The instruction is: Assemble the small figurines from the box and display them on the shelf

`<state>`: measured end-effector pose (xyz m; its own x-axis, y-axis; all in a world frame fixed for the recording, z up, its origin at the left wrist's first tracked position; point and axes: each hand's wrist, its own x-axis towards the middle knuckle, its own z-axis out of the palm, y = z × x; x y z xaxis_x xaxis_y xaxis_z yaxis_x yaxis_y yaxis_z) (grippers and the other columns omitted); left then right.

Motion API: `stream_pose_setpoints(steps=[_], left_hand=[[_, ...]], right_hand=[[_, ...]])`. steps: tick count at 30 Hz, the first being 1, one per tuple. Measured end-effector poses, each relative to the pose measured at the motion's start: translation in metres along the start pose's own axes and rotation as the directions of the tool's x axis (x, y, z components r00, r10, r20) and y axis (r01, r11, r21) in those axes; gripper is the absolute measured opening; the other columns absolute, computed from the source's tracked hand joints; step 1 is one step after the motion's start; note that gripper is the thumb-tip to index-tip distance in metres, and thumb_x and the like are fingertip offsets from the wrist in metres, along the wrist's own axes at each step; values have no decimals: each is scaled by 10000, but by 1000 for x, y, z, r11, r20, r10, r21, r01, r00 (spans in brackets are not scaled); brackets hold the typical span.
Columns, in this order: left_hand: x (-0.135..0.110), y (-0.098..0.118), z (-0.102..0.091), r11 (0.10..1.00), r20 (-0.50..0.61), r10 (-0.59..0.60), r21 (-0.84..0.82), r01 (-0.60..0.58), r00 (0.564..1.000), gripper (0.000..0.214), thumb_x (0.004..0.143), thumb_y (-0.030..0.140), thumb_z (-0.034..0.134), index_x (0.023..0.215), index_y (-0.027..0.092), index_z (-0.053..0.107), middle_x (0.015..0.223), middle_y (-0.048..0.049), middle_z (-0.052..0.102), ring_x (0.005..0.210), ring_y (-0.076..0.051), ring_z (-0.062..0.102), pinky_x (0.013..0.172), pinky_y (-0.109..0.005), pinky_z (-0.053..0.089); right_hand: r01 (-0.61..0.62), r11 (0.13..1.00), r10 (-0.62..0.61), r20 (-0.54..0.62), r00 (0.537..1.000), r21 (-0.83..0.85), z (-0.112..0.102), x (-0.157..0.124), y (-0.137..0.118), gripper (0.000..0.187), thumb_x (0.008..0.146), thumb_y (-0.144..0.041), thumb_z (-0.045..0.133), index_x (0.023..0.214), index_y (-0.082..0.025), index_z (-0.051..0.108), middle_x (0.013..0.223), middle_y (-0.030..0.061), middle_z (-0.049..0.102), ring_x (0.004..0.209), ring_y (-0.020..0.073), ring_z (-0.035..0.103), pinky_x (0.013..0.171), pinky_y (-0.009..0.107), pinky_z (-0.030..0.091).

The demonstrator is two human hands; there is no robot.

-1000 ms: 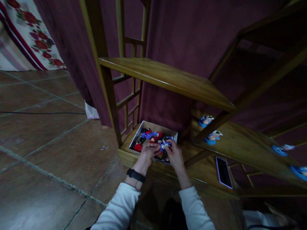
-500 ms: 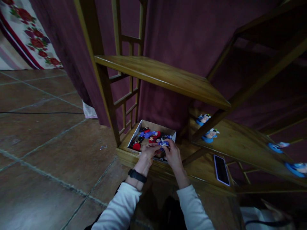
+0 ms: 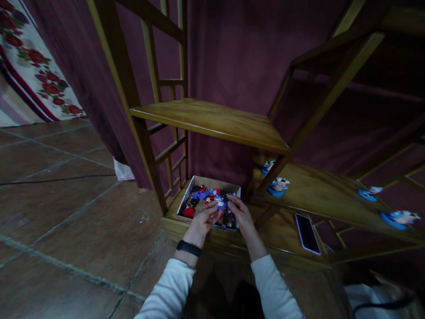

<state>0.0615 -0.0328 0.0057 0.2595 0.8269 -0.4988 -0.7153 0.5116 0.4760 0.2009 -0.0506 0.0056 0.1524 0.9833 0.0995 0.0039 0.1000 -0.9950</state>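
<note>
A shallow cardboard box (image 3: pixel 195 183) full of several small red, blue and black figurines sits on the bottom board of a wooden shelf unit (image 3: pixel 212 119). Both my hands reach into it. My left hand (image 3: pixel 204 218), with a black band on its wrist, has its fingers curled around a small blue and white figurine (image 3: pixel 220 202). My right hand (image 3: pixel 241 212) touches the same figurine from the right with its fingertips pinched on it. Both sleeves are white.
A phone (image 3: pixel 307 227) lies flat on the bottom board to the right of the box. Blue figurines (image 3: pixel 277 185) stand on the low shelf at right, with more (image 3: pixel 398 218) farther along it. Dark red curtain hangs behind; brown tiled floor (image 3: pixel 66 212) lies at left.
The camera has tilted up and shifted, so more of the upper shelf frame shows. My hands stay in the box, still working the blue figurine between them.
</note>
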Motion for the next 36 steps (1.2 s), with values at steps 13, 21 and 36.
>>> stream_pose_setpoints(steps=[13,21,36], left_hand=[[-12,-1,9,930,11,200,313,-194,980,350,550,51,777,867,112,643,681,-45,676,616,-156,658,634,-283,557],[-6,-12,4,943,-51,209,276,-187,977,314,570,25,749,848,110,632,686,-45,679,584,-134,646,619,-261,548],[-18,3,20,767,289,474,329,-552,831,284,623,210,710,887,158,619,803,-27,659,683,-115,603,650,-230,496]], right_hand=[[-246,936,210,160,965,253,-1,-2,-5,386,581,-368,748,910,-186,661,920,32,683,826,169,609,786,299,447],[-222,950,195,140,971,218,4,-5,-1,315,611,-370,720,855,-176,676,855,28,689,784,170,612,768,297,454],[115,979,-117,4,993,170,7,-1,-9,169,681,-233,611,849,-220,614,926,17,661,896,169,610,820,305,473]])
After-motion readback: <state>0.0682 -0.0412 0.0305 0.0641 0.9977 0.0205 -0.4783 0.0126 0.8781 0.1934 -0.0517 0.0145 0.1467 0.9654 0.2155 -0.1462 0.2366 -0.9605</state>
